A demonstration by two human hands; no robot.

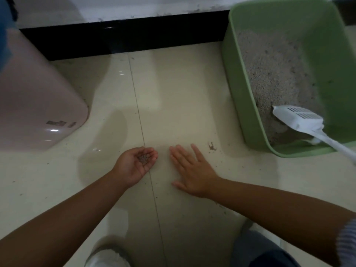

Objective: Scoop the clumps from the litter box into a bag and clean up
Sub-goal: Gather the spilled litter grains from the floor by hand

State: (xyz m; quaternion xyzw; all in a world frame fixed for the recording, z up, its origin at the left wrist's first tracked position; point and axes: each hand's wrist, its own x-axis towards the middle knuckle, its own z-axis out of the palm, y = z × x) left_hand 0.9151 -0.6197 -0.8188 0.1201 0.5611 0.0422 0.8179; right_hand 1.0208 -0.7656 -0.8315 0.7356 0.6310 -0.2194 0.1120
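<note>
Loose, light litter grains (143,158) sat in the cupped left hand (134,163) (easily spilled); the right hand (192,171), at three o'clock, lay spread flat, best for sweeping.

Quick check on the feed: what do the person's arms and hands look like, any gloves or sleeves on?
No gloves: both the left hand and the right hand are bare, with no rings or watch visible. The forearms are uncovered. Only the right arm shows clothing, a striped sleeve pushed up at the frame edge.

We see bare tile floor (183,97) between the pink bin (34,105) at left and green litter box (237,89) at right; the black baseboard (123,37) closes the far side.
</note>
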